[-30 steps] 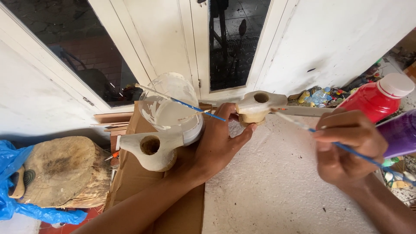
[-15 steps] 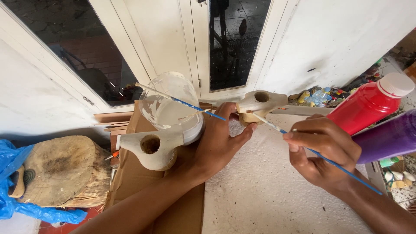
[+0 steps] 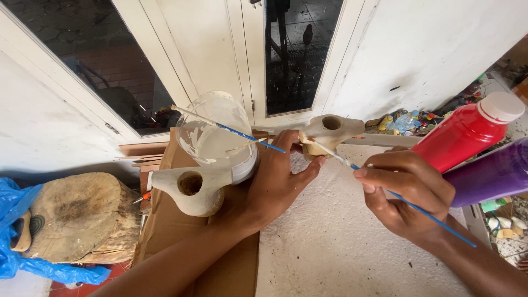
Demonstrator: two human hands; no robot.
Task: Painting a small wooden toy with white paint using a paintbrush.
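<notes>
Left hand (image 3: 275,181) is closed around the neck of a pale, unpainted carved piece (image 3: 330,132), thumb and fingers clamped on it so the holed end pokes out above the knuckles. Beyond that hand rises the white door with its dark glass panes (image 3: 300,55). Under both forearms lies a white textured board (image 3: 330,242), with brown cardboard (image 3: 176,231) spreading out on the far side of the left wrist. Further out that way sits a rough wood stump (image 3: 82,220) on blue plastic sheeting (image 3: 16,231).

Just beside the left hand stands a clear jar smeared with white paint (image 3: 217,137), a second brush (image 3: 231,130) resting across it, and in front of the jar a similar carved piece with a round hole (image 3: 192,190). Past the right hand lie a red paint bottle (image 3: 467,135) and a purple one (image 3: 495,173).

Right hand (image 3: 410,190) pinches a thin blue-handled brush (image 3: 418,208), its tip touching the held piece just below the hole. I judge the painting barely begun: both carvings look bare wood, with no colour on them that I can make out.
</notes>
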